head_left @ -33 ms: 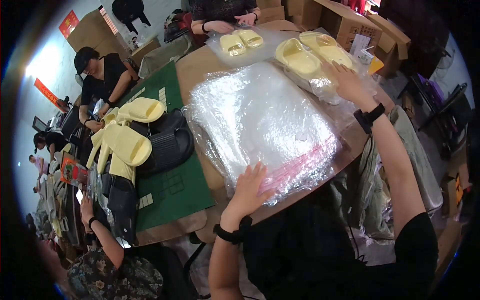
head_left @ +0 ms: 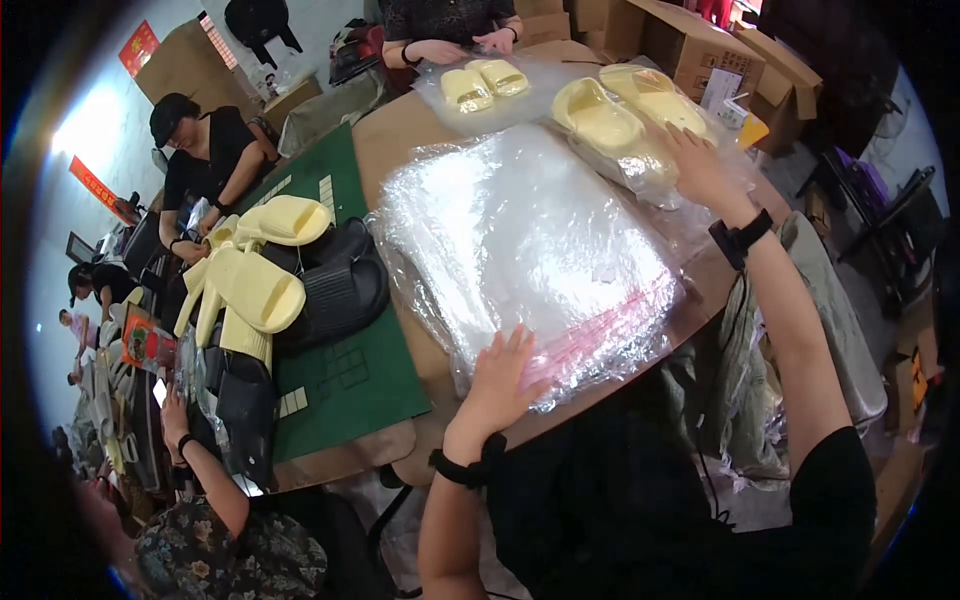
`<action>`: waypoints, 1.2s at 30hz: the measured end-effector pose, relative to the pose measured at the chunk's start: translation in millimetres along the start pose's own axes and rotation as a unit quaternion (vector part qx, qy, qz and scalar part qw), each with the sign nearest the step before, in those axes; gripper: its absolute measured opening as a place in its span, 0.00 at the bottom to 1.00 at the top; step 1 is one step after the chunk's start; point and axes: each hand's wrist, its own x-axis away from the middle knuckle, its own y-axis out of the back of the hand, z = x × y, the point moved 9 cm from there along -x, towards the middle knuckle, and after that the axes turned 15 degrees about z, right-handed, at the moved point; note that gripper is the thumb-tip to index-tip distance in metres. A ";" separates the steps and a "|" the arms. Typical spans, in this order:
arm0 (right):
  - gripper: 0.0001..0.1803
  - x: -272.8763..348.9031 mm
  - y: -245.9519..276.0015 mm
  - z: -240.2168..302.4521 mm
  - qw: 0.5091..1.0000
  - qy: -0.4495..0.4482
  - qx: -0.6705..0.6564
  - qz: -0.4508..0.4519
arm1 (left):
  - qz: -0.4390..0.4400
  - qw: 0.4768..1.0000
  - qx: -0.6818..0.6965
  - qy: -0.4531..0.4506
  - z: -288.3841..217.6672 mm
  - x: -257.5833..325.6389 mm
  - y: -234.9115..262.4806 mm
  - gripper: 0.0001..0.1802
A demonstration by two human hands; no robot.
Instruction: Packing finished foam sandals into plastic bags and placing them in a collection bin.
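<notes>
My left hand (head_left: 498, 382) lies flat, fingers outstretched, on the near edge of a stack of clear plastic bags (head_left: 525, 235). Pink strips run along that edge beside my fingers. Farther away on the right, my right hand (head_left: 702, 172) is open, its fingers resting on a pair of pale yellow slippers (head_left: 600, 118) in clear plastic. These slippers lie just beyond the stack's far right corner. Both palms face down and neither hand grips anything that I can see.
Across the table a person handles bagged yellow slippers (head_left: 467, 90). On the green mat (head_left: 345, 400) at left are loose yellow slippers (head_left: 262, 285) and black slippers (head_left: 345, 290). Another person works behind them; one at lower left holds a phone (head_left: 160, 392). Cardboard boxes (head_left: 690, 50) stand far right.
</notes>
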 end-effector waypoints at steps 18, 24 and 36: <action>0.35 103.3 -61.8 202.9 0.886 0.367 -0.219 0.181 | -0.075 0.994 -0.018 -0.078 -28.3 21.9 64.7 0.33; 0.34 99.3 -71.1 202.6 0.881 0.374 -0.213 0.195 | -0.236 0.954 -0.178 0.057 14.0 59.0 160.5 0.31; 0.36 94.3 -89.1 209.3 0.871 0.379 -0.215 0.228 | -0.319 0.803 -0.275 0.423 187.7 149.3 301.3 0.42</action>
